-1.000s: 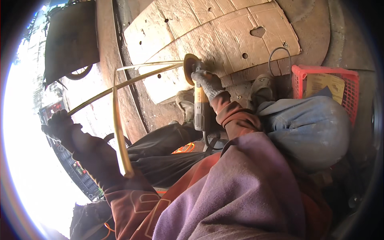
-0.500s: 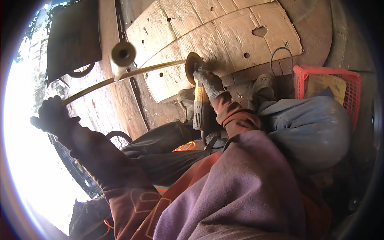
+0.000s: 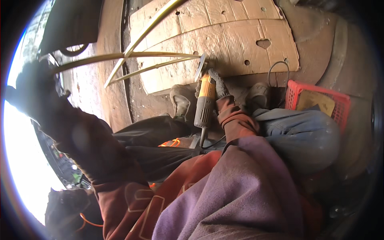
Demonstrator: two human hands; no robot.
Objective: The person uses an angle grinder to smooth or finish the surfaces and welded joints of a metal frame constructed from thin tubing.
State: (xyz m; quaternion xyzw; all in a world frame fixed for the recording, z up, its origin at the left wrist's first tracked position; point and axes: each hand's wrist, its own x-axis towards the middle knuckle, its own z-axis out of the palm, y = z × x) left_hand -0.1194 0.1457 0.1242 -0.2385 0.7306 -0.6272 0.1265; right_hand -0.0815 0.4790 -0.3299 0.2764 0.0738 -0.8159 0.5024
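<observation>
My left hand [image 3: 38,86], dark against the glare at the left, is closed round the near end of a long, slightly curved bar [image 3: 94,58]. Its finger outlines are blurred. Toward the right, that pale, thin bar reaches the disc [image 3: 201,66] of an angle grinder. My right hand [image 3: 217,82], in a grey glove, grips the yellow and grey angle grinder [image 3: 205,102] near its head, with the body pointing down toward my lap. Two more pale bars [image 3: 154,24] meet in a sharp corner and cross the first one; whether they are joined is unclear.
Beneath the disc lies flattened brown cardboard [image 3: 228,46] with holes. My shoes [image 3: 182,102] stand at its near edge. On the right are a red plastic basket [image 3: 316,90] and a looped dark cable [image 3: 279,63]. A dark panel [image 3: 72,28] stands far left.
My left hand has moved up and left with the bar. The crossing bars have swung into view over the cardboard. The grinder has shifted slightly right, its disc now more edge-on.
</observation>
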